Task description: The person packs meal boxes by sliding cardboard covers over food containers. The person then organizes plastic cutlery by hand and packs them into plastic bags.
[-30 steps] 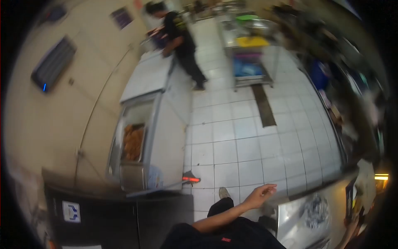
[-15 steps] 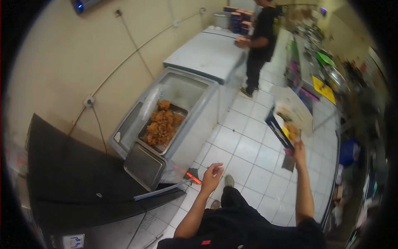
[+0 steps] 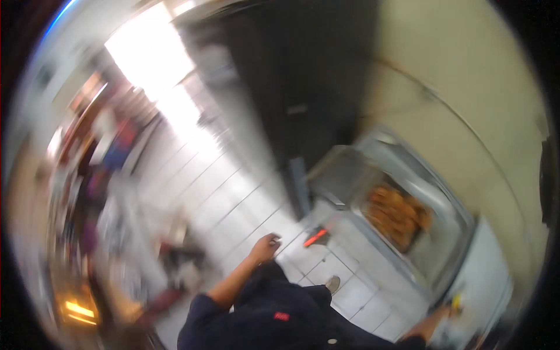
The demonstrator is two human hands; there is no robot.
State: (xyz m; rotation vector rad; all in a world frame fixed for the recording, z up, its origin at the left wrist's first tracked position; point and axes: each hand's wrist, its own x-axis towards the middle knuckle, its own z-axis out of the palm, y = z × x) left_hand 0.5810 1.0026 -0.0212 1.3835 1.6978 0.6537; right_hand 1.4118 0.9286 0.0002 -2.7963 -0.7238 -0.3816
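My left hand is in front of my body above the tiled floor, its fingers curled. A small pale spot shows at the fingertips, too blurred to name. My right hand reaches out at the lower right beside the white freezer top. Smeared yellow and pale patches of the food box show at its fingers, and most of its outline is lost in the blur. A metal tray of fried chicken rests in the grey-rimmed freezer, left of my right hand.
A metal tray lid leans at the freezer's near corner. An orange-and-dark object lies on the floor by the freezer. A tall dark cabinet stands behind. Cluttered shelves line the left, with a bright doorway beyond.
My view has swung left, so the freezer is now on my right and the doorway has come into sight. The co-worker is out of view. My right hand has moved beside the white freezer top.
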